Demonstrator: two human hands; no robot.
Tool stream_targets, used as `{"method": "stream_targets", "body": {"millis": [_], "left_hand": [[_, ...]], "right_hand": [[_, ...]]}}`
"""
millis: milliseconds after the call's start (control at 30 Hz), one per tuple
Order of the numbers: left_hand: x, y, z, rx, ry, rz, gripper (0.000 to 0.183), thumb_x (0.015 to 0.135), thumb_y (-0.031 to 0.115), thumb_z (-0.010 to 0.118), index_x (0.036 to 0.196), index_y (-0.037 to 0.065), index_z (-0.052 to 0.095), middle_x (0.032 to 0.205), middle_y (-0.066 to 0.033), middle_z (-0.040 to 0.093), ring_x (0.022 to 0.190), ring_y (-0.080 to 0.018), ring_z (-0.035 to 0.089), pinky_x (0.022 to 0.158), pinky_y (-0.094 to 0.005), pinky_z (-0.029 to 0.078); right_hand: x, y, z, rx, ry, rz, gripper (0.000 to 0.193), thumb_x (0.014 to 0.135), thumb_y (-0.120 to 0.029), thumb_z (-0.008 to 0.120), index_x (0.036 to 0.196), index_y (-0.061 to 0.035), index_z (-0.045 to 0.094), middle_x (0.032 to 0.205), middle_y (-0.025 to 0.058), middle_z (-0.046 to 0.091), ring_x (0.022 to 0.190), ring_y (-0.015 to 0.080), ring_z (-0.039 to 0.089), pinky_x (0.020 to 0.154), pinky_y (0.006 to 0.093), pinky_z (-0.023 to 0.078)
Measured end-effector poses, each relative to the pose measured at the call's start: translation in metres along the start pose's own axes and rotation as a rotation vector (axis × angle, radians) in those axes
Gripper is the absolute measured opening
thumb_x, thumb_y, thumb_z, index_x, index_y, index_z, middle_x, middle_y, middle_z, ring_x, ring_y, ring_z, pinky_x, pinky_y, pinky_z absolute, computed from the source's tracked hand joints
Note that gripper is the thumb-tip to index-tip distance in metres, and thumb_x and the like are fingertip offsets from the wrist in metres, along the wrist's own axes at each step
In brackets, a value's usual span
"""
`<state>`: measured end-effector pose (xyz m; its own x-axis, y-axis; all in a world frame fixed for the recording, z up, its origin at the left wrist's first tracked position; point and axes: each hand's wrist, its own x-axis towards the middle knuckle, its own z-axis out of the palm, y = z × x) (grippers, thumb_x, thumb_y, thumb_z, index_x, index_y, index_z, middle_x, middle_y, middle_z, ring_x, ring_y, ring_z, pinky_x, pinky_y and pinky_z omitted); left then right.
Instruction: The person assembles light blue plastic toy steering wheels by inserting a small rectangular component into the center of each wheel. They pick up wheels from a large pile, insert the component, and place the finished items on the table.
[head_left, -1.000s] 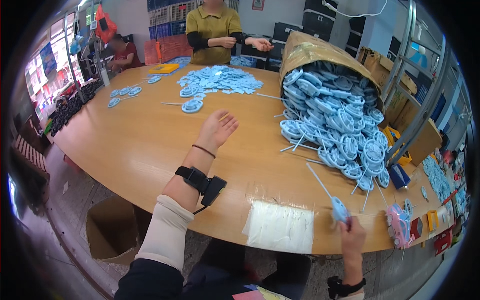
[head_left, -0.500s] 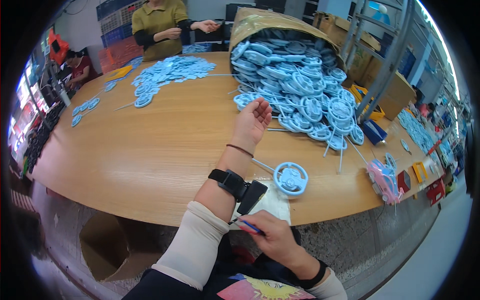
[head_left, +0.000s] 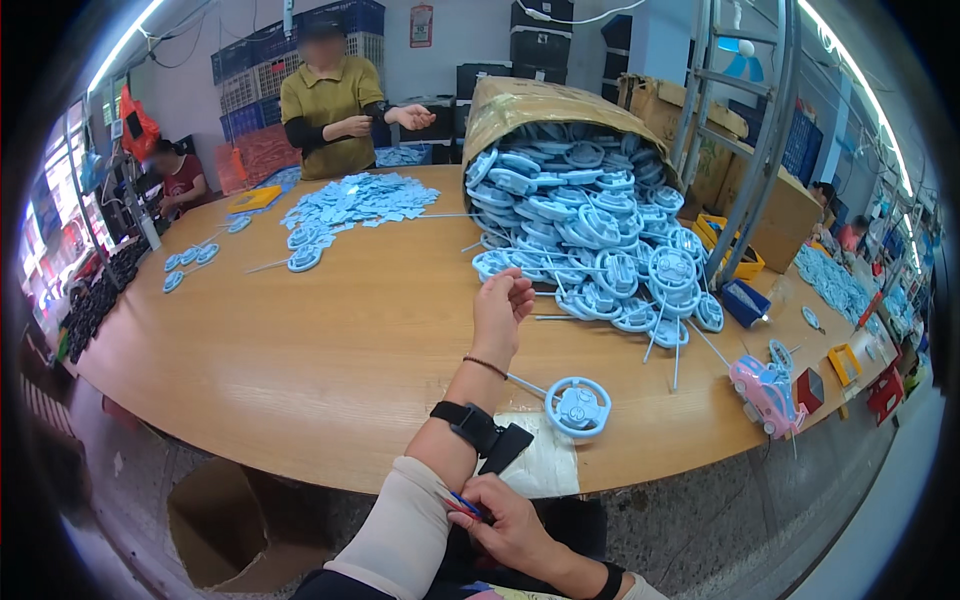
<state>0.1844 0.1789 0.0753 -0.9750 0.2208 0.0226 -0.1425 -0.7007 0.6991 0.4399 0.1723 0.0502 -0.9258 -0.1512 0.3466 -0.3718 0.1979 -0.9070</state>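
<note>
My left hand (head_left: pixel 503 315) is raised over the table at the near edge of the pile, palm turned up and fingers loosely curled, with nothing in it. On that forearm sit a black strap device (head_left: pixel 478 430) and a cream sleeve (head_left: pixel 400 515). My right hand (head_left: pixel 510 520) is closed on a slim blue-and-red tool (head_left: pixel 468 506), pressed against the sleeve by the elbow; its tip is hidden. A light-blue toy steering wheel (head_left: pixel 578 408) with a thin stem lies right of my left forearm. A whitish plastic sheet (head_left: pixel 550 462) lies at the table edge.
Many light-blue wheels (head_left: pixel 620 270) spill from a big tipped carton (head_left: pixel 560 100). Flat blue pieces (head_left: pixel 360 200) lie at the far side before a standing person (head_left: pixel 335 110). A pink toy car (head_left: pixel 765 395), a blue box (head_left: pixel 745 303) and a metal frame (head_left: pixel 750 180) stand right.
The view has tilted up, showing more of the room. My right hand has moved the blue-and-red tool left, from beside the strap device to the sleeve. My left hand stays raised.
</note>
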Motion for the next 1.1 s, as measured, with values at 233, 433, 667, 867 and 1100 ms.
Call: {"method": "stream_targets", "body": {"millis": [233, 433, 667, 867, 1100], "left_hand": [[0.000, 0.001, -0.016, -0.133, 0.021, -0.056, 0.019, 0.089, 0.016, 0.048, 0.103, 0.006, 0.057, 0.081, -0.0026, 0.060, 0.072, -0.0133, 0.058, 0.062, -0.0261, 0.050], [-0.007, -0.002, -0.024, -0.197, 0.009, -0.113, 0.018, 0.088, 0.016, 0.049, 0.101, 0.006, 0.057, 0.082, -0.0035, 0.060, 0.072, -0.0140, 0.058, 0.061, -0.0257, 0.050], [-0.014, 0.010, -0.023, -0.554, -0.157, -0.278, 0.017, 0.089, 0.011, 0.049, 0.103, 0.005, 0.057, 0.079, -0.0018, 0.062, 0.071, -0.0125, 0.059, 0.062, -0.0257, 0.050], [-0.040, 0.017, -0.006, -0.433, -0.198, -0.275, 0.015, 0.088, 0.011, 0.050, 0.100, 0.006, 0.058, 0.078, -0.0011, 0.061, 0.068, -0.0119, 0.058, 0.060, -0.0241, 0.048], [-0.054, -0.008, -0.012, 1.064, -0.187, 0.685, 0.016, 0.087, 0.013, 0.052, 0.092, 0.002, 0.062, 0.066, -0.0061, 0.060, 0.057, -0.0092, 0.056, 0.051, -0.0269, 0.044]], "right_hand": [[-0.002, -0.012, -0.007, 0.258, -0.129, 0.294, 0.016, 0.089, -0.015, 0.057, 0.090, -0.0035, 0.046, 0.076, 0.0015, 0.051, 0.053, 0.0052, 0.045, 0.047, 0.0206, 0.039], [0.000, 0.003, -0.014, 0.423, -0.351, 0.452, 0.018, 0.090, -0.020, 0.056, 0.091, -0.0054, 0.045, 0.065, -0.0012, 0.049, 0.054, 0.0048, 0.047, 0.047, 0.0201, 0.038], [0.001, 0.012, -0.041, -0.252, -0.142, 0.075, 0.022, 0.085, -0.019, 0.063, 0.092, -0.0044, 0.048, 0.068, 0.0049, 0.059, 0.059, 0.0149, 0.059, 0.054, 0.0259, 0.047], [0.019, -0.003, -0.045, -0.477, 0.025, -0.237, 0.026, 0.074, -0.017, 0.072, 0.089, -0.0071, 0.053, 0.067, 0.0093, 0.060, 0.055, 0.0222, 0.060, 0.047, 0.0294, 0.045], [0.021, -0.019, -0.032, -0.213, 0.143, 0.059, 0.022, 0.078, -0.017, 0.070, 0.089, -0.0050, 0.055, 0.066, 0.0062, 0.059, 0.054, 0.0147, 0.056, 0.051, 0.0261, 0.045]]}}
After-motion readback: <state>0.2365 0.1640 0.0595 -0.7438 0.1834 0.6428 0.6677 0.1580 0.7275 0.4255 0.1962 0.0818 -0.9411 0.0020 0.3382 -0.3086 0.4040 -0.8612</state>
